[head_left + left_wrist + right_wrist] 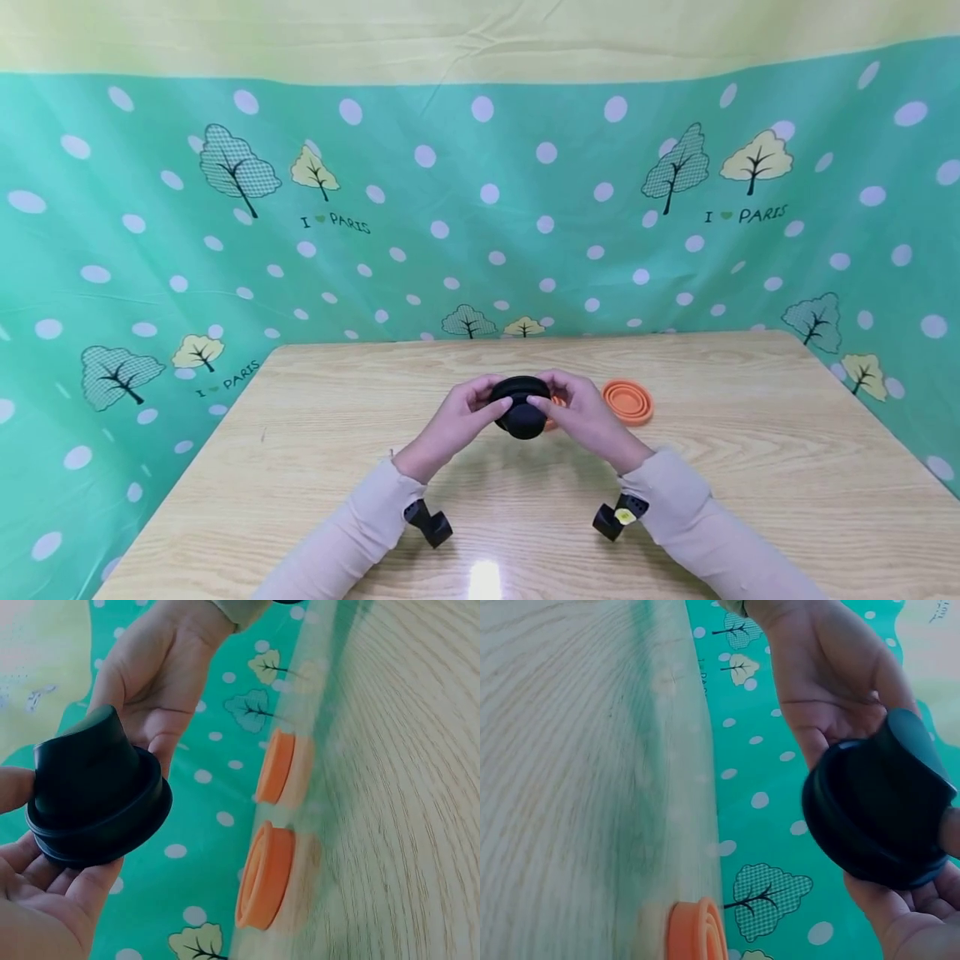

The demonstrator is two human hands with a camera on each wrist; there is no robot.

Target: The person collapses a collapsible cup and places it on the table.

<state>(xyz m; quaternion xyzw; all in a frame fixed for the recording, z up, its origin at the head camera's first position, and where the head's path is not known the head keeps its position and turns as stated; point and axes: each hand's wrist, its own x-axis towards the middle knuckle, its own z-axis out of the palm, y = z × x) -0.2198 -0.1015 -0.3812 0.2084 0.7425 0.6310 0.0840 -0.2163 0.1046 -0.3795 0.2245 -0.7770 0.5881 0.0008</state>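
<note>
Both hands hold a black collapsible cup [522,407] above the table, one from each side. It has a wide round rim and a narrower body with a slanted end. My left hand [467,414] grips its left side, the thumb on the body and the fingers at the rim. On the opposite side my right hand [583,412] grips it the same way. In the left wrist view, the left fingers [86,889] curl under the rim of the cup [86,776]. The right wrist view has the right fingers [881,904] beneath the rim too.
A flattened orange ringed cup [628,402] lies on the wooden table [337,392] just right of the right hand. Another orange cup [266,876] is nearby, mostly hidden behind the hands in the head view. A green dotted cloth [517,258] hangs behind the table.
</note>
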